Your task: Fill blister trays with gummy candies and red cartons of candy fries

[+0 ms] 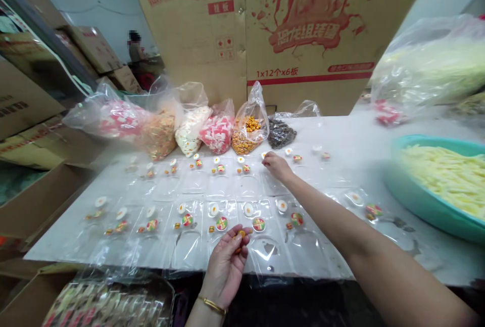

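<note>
My left hand [229, 259] is closed around a few small orange-brown candies [241, 235], over the front row of clear plastic trays [187, 246]. Stretched across to the back row, my right hand [276, 165] has its fingertips pinched together beside a white-and-yellow egg-shaped candy [264, 155]. Whatever those fingers hold is hidden. Front trays carry egg-shaped candies [248, 209], round pizza-like candies [258, 224] and, in several, little burger-like candies [211, 229]. The back trays hold similar pieces. Behind them stands an open bag of orange-brown candies [248, 140].
Other candy bags, such as a pink-and-white one [217, 132] and a dark one [281, 134], line the back before a big carton [303, 79]. A teal basin [424, 195] of pale yellow strips sits right. Open cartons [41, 205] flank the left; a person [135, 49] is far behind.
</note>
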`<state>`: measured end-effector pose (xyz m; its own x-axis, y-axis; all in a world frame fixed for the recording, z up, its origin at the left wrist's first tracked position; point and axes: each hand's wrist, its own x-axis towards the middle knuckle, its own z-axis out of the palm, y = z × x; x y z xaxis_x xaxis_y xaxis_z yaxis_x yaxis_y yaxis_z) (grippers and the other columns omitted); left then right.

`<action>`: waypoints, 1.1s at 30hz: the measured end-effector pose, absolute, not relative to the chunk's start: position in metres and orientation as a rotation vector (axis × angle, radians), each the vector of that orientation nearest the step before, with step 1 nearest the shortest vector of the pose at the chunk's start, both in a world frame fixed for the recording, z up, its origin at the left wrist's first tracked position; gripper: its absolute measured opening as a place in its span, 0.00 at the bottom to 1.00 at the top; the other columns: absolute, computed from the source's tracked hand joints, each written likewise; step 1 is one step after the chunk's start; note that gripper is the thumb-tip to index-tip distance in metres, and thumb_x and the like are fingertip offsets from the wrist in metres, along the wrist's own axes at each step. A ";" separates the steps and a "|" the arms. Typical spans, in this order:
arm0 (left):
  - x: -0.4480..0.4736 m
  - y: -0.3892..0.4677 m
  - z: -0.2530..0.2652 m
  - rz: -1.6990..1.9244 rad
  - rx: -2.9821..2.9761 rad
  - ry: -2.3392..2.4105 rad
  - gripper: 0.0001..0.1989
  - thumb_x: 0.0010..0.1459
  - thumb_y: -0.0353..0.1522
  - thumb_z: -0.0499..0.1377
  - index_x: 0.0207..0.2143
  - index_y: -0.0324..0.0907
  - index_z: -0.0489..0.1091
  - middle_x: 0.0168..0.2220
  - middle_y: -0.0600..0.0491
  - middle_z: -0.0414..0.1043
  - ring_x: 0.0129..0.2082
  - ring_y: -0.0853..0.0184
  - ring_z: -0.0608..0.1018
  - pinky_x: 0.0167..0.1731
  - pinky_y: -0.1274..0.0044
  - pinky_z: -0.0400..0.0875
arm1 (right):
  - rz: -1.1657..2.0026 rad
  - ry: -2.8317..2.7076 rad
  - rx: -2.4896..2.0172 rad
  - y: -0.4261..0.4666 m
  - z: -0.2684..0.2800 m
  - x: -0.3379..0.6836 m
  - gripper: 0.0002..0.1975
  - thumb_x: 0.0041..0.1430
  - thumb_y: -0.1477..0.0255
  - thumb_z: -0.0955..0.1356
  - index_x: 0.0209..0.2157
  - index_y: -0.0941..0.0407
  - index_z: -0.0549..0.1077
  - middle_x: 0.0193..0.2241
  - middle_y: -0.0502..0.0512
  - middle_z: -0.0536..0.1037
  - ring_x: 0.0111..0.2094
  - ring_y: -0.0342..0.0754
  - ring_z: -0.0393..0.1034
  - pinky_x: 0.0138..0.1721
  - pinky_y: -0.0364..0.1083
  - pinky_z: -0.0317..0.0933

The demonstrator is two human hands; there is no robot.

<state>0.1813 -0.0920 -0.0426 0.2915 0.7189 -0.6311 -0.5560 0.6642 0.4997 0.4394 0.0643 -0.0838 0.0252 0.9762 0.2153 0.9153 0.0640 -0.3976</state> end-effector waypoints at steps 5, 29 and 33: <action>0.178 -0.087 -0.044 0.910 0.191 0.968 0.10 0.48 0.19 0.56 0.33 0.36 0.68 0.32 0.50 0.71 0.29 0.74 0.74 0.27 0.86 0.70 | 0.073 -2.202 -1.970 0.065 -0.094 0.438 0.13 0.53 0.80 0.60 0.35 0.57 0.74 0.40 0.57 0.72 0.41 0.46 0.63 0.36 0.40 0.56; 0.254 -0.059 -0.063 0.854 0.335 0.921 0.12 0.40 0.30 0.65 0.24 0.37 0.64 0.20 0.57 0.66 0.17 0.78 0.67 0.13 0.88 0.57 | 0.748 -1.859 -1.307 -0.074 -0.038 0.387 0.06 0.51 0.70 0.66 0.30 0.57 0.72 0.27 0.52 0.72 0.27 0.41 0.66 0.29 0.40 0.60; 0.256 -0.059 -0.058 0.802 0.353 0.933 0.10 0.44 0.31 0.63 0.29 0.35 0.67 0.25 0.53 0.68 0.19 0.78 0.68 0.14 0.87 0.59 | 0.672 -1.763 -1.386 -0.062 -0.044 0.416 0.05 0.52 0.71 0.65 0.28 0.56 0.73 0.26 0.51 0.73 0.27 0.41 0.66 0.30 0.40 0.60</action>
